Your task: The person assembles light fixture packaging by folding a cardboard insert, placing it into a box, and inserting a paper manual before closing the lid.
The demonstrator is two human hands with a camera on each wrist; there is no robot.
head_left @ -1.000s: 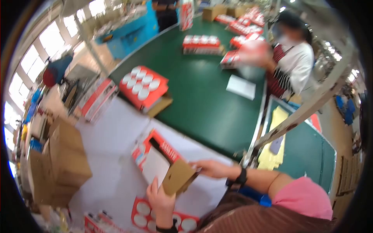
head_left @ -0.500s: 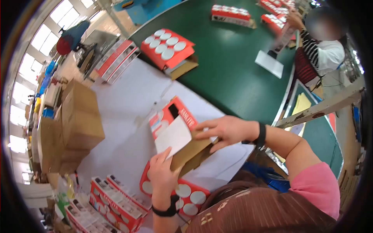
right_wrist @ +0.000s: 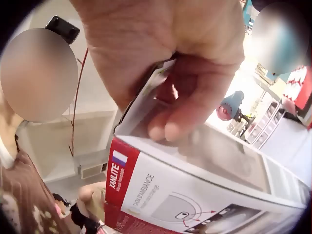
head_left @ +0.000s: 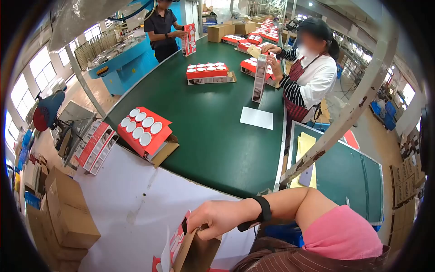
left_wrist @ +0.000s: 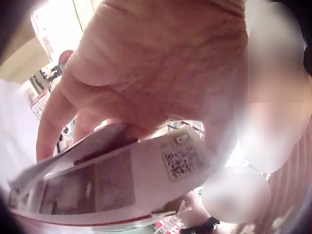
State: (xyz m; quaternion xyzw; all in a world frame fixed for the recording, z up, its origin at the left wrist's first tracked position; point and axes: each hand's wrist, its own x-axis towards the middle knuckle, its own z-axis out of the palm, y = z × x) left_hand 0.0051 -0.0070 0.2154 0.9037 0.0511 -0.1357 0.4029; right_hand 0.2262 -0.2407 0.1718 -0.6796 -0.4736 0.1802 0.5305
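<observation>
A red and white printed cardboard box (head_left: 186, 248) marked XANLITE stands near the lower edge of the head view, its brown inside showing. My right hand (head_left: 217, 218) reaches over its top, with curled fingers at the edge. In the right wrist view, the box's raised flap (right_wrist: 146, 95) is between the right hand's thumb side and fingers. A thin white sheet (head_left: 166, 247) stands along the box's left side. The left wrist view shows my left hand (left_wrist: 161, 63) around the box's printed side (left_wrist: 112, 180), fingers over its far edge; the head view leaves this hand out.
Beyond the white table (head_left: 122, 195) runs a green conveyor (head_left: 208, 145). A red box with white discs (head_left: 145, 129) rests on its near left edge. Brown cartons (head_left: 70, 213) stand at left. A metal post (head_left: 335, 122) slants at right. A worker (head_left: 312, 77) holds an upright box opposite.
The head view has tilted up, so my box sits lower and the left hand has left it. My right hand has curled its fingers over the box edge. The worker opposite now holds a box upright.
</observation>
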